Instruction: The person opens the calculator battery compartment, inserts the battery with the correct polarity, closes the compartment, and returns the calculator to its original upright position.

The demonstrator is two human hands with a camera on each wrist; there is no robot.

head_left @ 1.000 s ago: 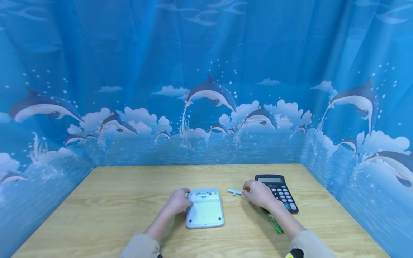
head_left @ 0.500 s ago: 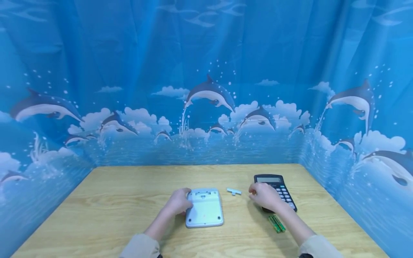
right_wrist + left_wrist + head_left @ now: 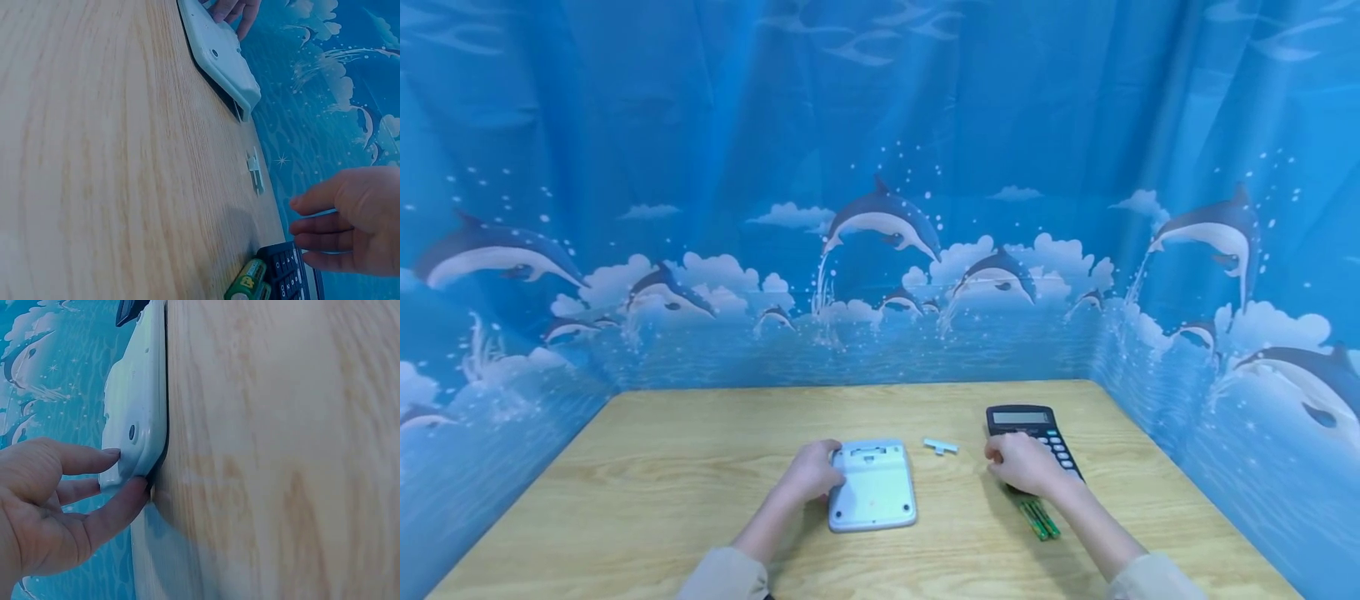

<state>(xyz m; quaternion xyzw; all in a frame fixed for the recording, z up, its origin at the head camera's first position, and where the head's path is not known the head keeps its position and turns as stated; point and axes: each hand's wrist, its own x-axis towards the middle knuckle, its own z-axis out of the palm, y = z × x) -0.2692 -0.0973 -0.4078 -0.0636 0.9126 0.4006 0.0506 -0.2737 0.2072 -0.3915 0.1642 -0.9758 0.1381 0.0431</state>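
Note:
A white calculator [image 3: 874, 492] lies back side up on the table, its battery compartment bare at the far end. My left hand [image 3: 815, 472] grips its left edge between thumb and fingers, seen closely in the left wrist view. The small light battery cover [image 3: 941, 447] lies right of it, touched by neither hand. Over the black calculator [image 3: 1021, 417] hovers my right hand [image 3: 1026, 463], which hides part of the keys. In the right wrist view its fingers are loosely bent with nothing between them. Two green batteries [image 3: 1040, 520] lie side by side below the right hand.
The light wooden table [image 3: 700, 433] is enclosed at the back and sides by a blue curtain [image 3: 737, 167] printed with dolphins. The black calculator and batteries stand toward the table's right side.
My right hand has drawn back to the right, away from the battery cover, to above the black calculator. The left hand keeps its grip on the white calculator.

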